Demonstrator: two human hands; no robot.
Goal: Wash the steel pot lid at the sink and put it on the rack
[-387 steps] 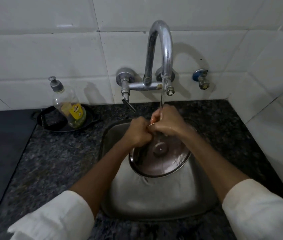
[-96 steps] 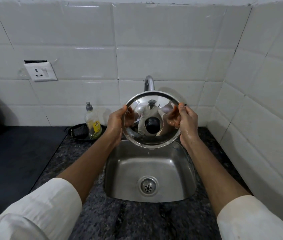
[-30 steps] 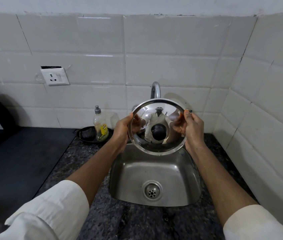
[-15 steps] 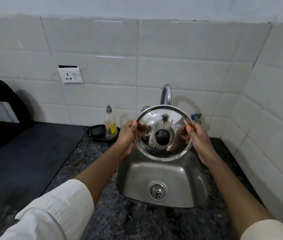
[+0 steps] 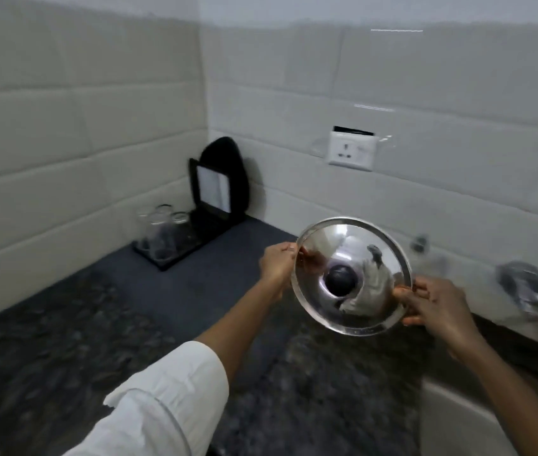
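The round steel pot lid [image 5: 353,274] with a dark knob at its centre is held upright in the air above the dark stone counter, its shiny face toward me. My left hand [image 5: 277,263] grips its left rim and my right hand [image 5: 435,302] grips its lower right rim. The black rack [image 5: 182,241] stands in the far left corner of the counter, well apart from the lid, with a black upright piece [image 5: 220,179] at its back. The sink's edge [image 5: 451,419] shows at the lower right.
Three upturned glasses [image 5: 162,230] stand on the rack's near part. A white wall socket [image 5: 351,151] sits on the tiles above the lid. The blurred tap [image 5: 530,291] is at the right edge. White tiled walls meet in the corner behind the rack.
My view has swung left, away from the sink and toward the corner with the rack. The lid, still in both hands, has moved left off the sink and over the counter.
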